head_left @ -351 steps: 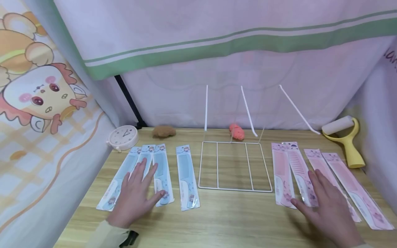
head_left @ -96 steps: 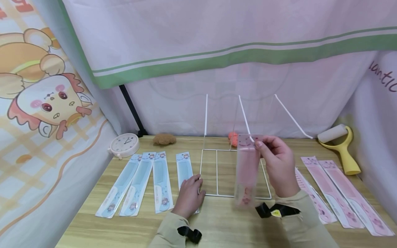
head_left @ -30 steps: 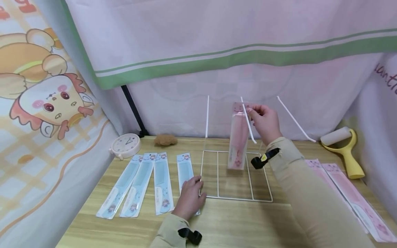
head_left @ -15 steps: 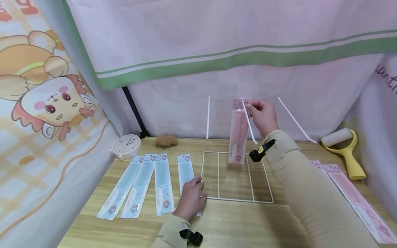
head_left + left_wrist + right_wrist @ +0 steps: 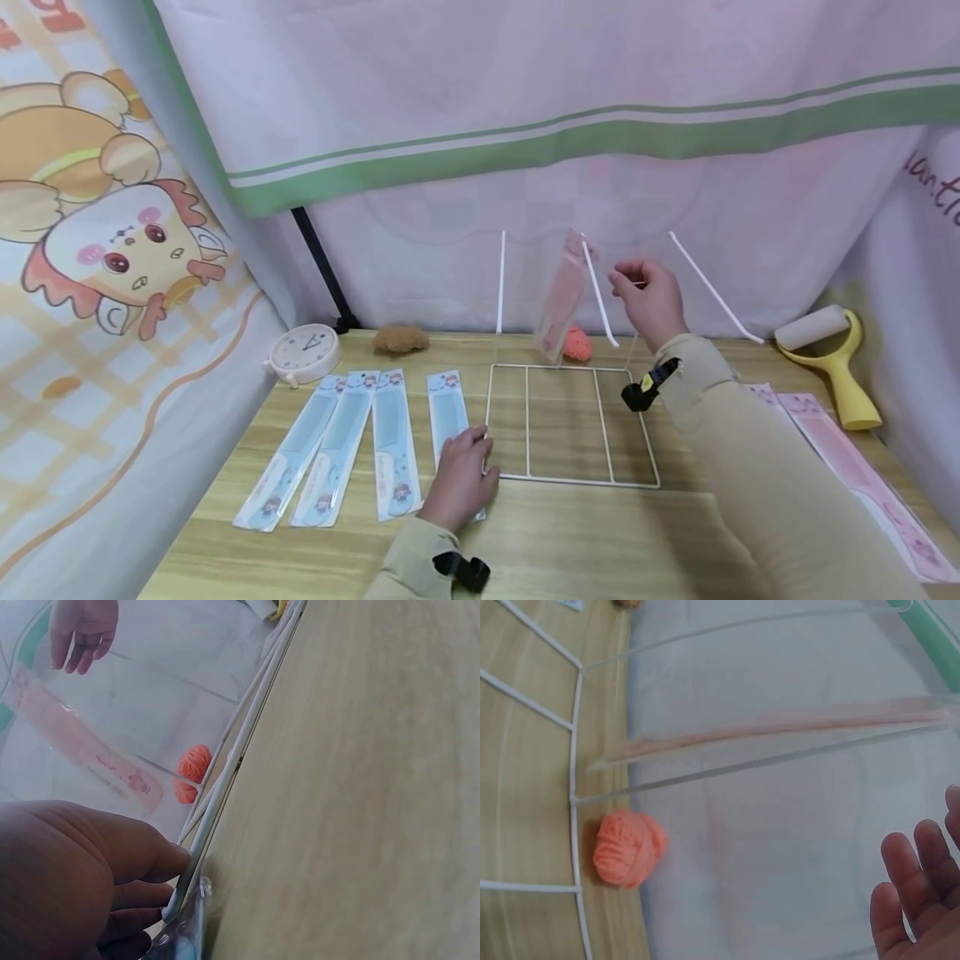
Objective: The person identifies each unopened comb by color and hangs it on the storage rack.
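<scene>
A white wire display rack [image 5: 527, 425] stands on the wooden table with three long prongs. My left hand [image 5: 459, 479] pinches its front left corner; in the left wrist view the thumb and fingers lie on either side of the rod. From the middle prong hangs a pink packaged comb [image 5: 562, 292], turned and tilted with its lower end to the left. Just right of that prong, my right hand [image 5: 651, 304] holds nothing, its fingers loosely bent and apart from the package. Several blue packaged combs [image 5: 397, 467] lie left of the rack, one partly behind my left hand.
More pink packaged combs [image 5: 862, 467] lie at right, partly hidden by my right sleeve. Along the back are a round clock [image 5: 303, 352], a brown fuzzy lump [image 5: 401, 338], a coral yarn ball [image 5: 577, 343] and a yellow-handled lint roller [image 5: 851, 371]. Curtains hang behind.
My right hand took a pink packaged comb to the middle prong, slid it back along it and let go, then drew right. The package has swung askew. My left hand stays on the corner.
</scene>
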The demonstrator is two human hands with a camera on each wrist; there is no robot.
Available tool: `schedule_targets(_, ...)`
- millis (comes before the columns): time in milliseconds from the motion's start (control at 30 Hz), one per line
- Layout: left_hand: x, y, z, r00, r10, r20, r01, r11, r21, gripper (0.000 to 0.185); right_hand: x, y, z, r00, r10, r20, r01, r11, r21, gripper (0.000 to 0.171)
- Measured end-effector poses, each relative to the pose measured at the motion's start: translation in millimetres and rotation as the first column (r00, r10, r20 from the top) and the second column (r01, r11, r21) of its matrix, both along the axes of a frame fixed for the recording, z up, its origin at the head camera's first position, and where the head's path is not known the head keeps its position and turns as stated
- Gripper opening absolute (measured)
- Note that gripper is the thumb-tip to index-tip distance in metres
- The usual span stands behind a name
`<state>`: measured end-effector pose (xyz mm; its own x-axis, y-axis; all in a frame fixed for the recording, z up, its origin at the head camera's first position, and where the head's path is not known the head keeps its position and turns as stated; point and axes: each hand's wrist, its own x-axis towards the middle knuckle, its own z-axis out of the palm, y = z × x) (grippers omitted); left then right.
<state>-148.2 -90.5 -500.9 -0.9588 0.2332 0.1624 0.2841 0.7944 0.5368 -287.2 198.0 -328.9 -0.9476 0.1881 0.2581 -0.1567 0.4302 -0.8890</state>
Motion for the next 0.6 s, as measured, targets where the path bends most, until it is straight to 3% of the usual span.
schedule_targets(400,-0.1,0.1,-1.2,0.999,-0.006,-0.036,0.006,1.000,-0.010,0.038,22.8,18.2,-20.6,0.997,0.051,-0.059,-0.044,0.991,0.125,0.034)
schedule_targets(600,-1.0,0.4,-1.2,1.000,-0.004,-0.014,0.004,1.000,-0.009,0.039,36.9,24.4,-30.8,0.995,0.077,-0.065,-0.066,0.986,0.153,0.037)
